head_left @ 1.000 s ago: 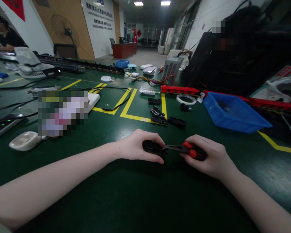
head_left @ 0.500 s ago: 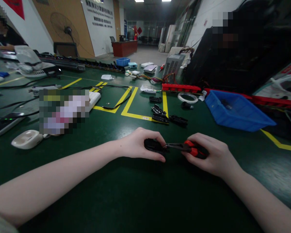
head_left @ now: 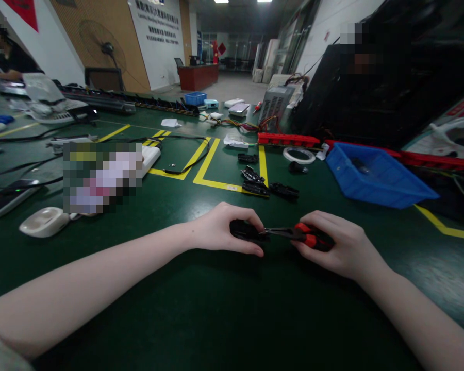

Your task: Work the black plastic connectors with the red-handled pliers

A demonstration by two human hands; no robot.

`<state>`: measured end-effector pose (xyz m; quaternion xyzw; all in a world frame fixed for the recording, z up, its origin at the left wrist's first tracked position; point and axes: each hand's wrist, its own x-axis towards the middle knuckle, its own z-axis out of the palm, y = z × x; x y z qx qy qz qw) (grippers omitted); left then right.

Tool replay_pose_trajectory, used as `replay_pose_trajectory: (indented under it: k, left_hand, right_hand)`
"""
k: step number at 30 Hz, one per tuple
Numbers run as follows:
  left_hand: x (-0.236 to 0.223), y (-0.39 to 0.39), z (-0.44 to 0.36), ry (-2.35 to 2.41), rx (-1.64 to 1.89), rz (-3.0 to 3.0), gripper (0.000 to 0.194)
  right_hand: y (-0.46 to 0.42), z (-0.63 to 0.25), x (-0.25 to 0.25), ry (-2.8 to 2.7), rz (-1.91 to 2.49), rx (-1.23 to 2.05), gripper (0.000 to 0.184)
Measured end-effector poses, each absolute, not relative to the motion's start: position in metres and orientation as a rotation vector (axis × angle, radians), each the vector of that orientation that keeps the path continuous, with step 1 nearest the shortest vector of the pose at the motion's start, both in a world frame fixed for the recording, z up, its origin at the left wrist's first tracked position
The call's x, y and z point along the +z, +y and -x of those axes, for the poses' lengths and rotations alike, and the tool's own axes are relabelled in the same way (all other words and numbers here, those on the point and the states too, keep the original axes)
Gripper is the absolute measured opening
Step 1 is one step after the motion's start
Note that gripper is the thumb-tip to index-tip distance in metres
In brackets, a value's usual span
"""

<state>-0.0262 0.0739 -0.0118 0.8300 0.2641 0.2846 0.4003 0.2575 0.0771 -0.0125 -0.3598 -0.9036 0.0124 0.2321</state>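
Note:
My left hand [head_left: 222, 229] rests on the green table [head_left: 201, 309] with its fingers curled round a small black part [head_left: 243, 230]. My right hand [head_left: 338, 247] grips the red and black handles of pliers [head_left: 303, 235]. The pliers' dark jaws point left and meet the black part between my two hands. Beyond my hands, several more small black parts [head_left: 261, 183] lie beside a yellow floor-tape line.
A blue plastic bin [head_left: 375, 178] sits at the right, with a white tape ring [head_left: 298, 154] and a red strip [head_left: 288, 139] behind. At the left lie a white oval device [head_left: 42, 221], a blurred-out box, cables and other gear. Two other people sit at the far left and back right.
Nothing has changed in the grip; the view has only shifted slightly and my hands sit almost where they were.

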Motion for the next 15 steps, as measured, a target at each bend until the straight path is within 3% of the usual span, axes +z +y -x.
replay_pose_trajectory:
  k: [15]
  left_hand:
    - [-0.0101,0.0735,0.0258,0.634,0.688,-2.088,0.031]
  right_hand:
    - [0.0764,-0.2541,-0.0124,-2.509,0.924,-0.026,0.018]
